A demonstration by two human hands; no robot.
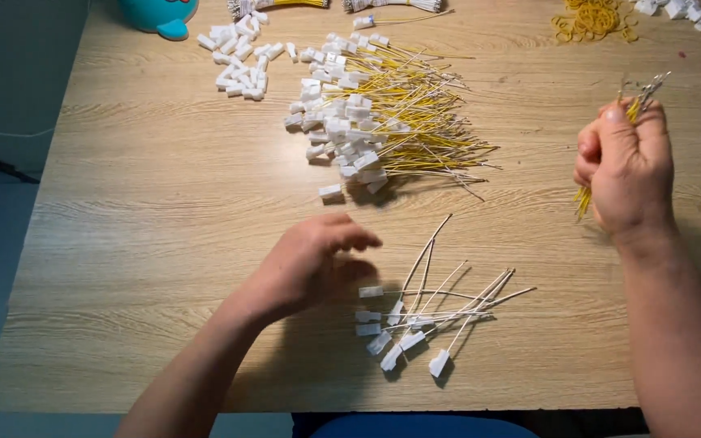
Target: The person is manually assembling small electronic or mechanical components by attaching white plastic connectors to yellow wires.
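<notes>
My right hand point(625, 166) is closed around a small bundle of yellow wires point(639, 101), whose metal tips stick out above my fist and whose tails show below it. My left hand point(310, 261) hovers low over the wooden table point(148, 211), fingers loosely curled, holding nothing. Just right of it lies a small loose group of white-wired connectors point(419, 316) with white plastic plugs. Further back sits a large pile of yellow wires with white plugs point(375, 122).
A heap of loose white plastic plugs point(237, 57) lies at the back left beside a teal round object point(160, 15). Yellow rubber bands point(594, 20) and more white plugs point(687, 10) sit at the back right. Bundled wires point(350, 5) rest along the far edge.
</notes>
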